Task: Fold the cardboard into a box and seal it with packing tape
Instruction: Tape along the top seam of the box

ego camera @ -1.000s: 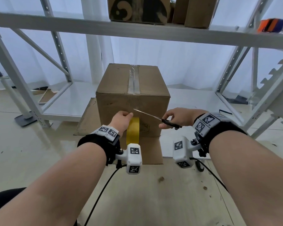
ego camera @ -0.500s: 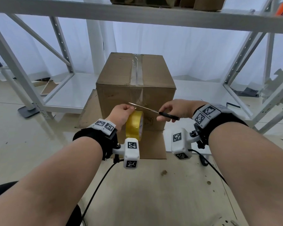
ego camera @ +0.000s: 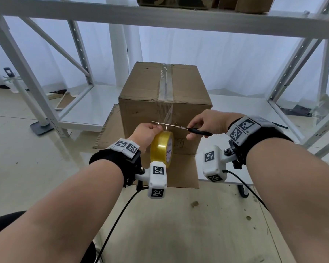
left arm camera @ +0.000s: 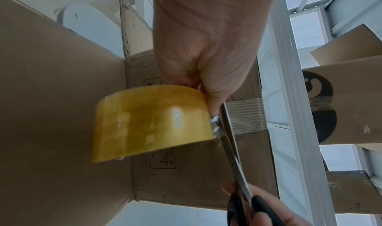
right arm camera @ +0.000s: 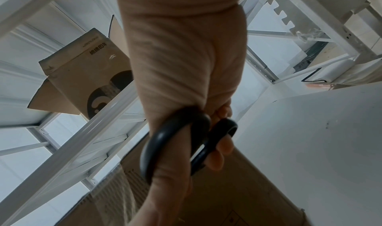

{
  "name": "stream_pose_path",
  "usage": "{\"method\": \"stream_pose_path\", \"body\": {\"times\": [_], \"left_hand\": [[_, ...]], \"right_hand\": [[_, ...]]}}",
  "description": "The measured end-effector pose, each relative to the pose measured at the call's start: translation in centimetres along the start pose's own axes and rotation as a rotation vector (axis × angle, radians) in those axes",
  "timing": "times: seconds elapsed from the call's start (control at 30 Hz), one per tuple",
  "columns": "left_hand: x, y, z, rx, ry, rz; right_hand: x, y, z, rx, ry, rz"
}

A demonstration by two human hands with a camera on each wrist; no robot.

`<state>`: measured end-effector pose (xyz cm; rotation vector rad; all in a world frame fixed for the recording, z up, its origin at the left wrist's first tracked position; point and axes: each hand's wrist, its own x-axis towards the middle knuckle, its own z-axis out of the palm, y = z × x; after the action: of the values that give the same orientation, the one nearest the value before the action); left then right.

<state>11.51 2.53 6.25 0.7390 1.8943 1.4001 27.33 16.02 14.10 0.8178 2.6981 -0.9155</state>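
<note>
A brown cardboard box [ego camera: 150,92] stands closed on a flat cardboard sheet [ego camera: 182,171], with clear tape [ego camera: 166,86] along its top seam and down the front face. My left hand [ego camera: 147,132] grips a yellowish tape roll [ego camera: 161,148] [left arm camera: 153,120] in front of the box. My right hand [ego camera: 207,126] holds black-handled scissors [ego camera: 179,127] [left arm camera: 233,156], fingers through the loops [right arm camera: 175,139]. The blades lie level across the tape strip between roll and box, just above the roll.
White metal racking [ego camera: 46,82] surrounds the box, with a shelf beam [ego camera: 160,14] overhead carrying other cardboard boxes [right arm camera: 86,76]. A low white shelf [ego camera: 245,107] lies behind and to the right. Wooden boards [ego camera: 179,224] lie in front, and black cables [ego camera: 118,215] hang from my wrists.
Both hands rose up the box front. The roll tilted and pulled away from the box, and the scissor blades levelled out across the stretched tape above the roll.
</note>
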Motion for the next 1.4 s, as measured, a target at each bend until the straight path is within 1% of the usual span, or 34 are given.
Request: {"method": "stream_pose_path", "body": {"times": [0.13, 0.33, 0.47, 0.6, 0.8, 0.87, 0.93, 1.0, 1.07, 1.13, 1.23, 1.3, 1.37, 1.4], "left_hand": [[0.2, 0.1, 0.1, -0.032, 0.005, -0.022], [0.2, 0.3, 0.2, -0.033, 0.007, -0.037], [-0.2, -0.3, 0.3, 0.055, 0.007, -0.038], [-0.8, -1.5, 0.3, 0.096, 0.024, -0.033], [-1.9, -1.3, 0.9, 0.181, -0.041, 0.011], [-2.4, -0.9, 1.7, 0.264, -0.068, 0.061], [-2.9, -0.6, 2.7, 0.420, -0.098, 0.151], [-3.4, -0.1, 4.0, 0.570, -0.141, 0.258], [-3.8, 0.2, 5.7, 0.666, -0.193, 0.348], [-4.1, 0.8, 7.9, 0.704, -0.262, 0.420], [-4.1, 1.8, 11.4, 0.739, -0.363, 0.501], [-3.6, 2.7, 14.4, 0.780, -0.407, 0.565], [-3.0, 3.5, 17.0, 0.851, -0.432, 0.618], [-2.5, 3.8, 18.2, 0.892, -0.444, 0.649]], "right_hand": [[0.0, 0.1, 0.3, 0.013, 0.028, -0.021], [0.1, 0.3, 0.4, 0.022, 0.026, -0.017], [0.2, 0.8, 1.1, 0.015, -0.014, 0.008], [0.0, 1.5, 2.6, 0.036, -0.045, 0.018], [-2.0, 3.3, 3.6, 0.128, -0.026, 0.090], [-3.3, 4.5, 3.6, 0.188, 0.002, 0.144], [-4.9, 6.2, 3.3, 0.229, 0.027, 0.228], [-6.4, 8.3, 2.8, 0.235, 0.022, 0.328], [-8.0, 10.4, 2.4, 0.204, 0.007, 0.427], [-9.4, 12.6, 2.1, 0.188, 0.040, 0.513], [-10.8, 15.5, 2.1, 0.178, 0.144, 0.635], [-11.2, 17.2, 2.3, 0.160, 0.165, 0.709], [-10.9, 18.2, 2.9, 0.086, 0.161, 0.744], [-10.7, 18.6, 3.2, 0.049, 0.183, 0.747]]}}
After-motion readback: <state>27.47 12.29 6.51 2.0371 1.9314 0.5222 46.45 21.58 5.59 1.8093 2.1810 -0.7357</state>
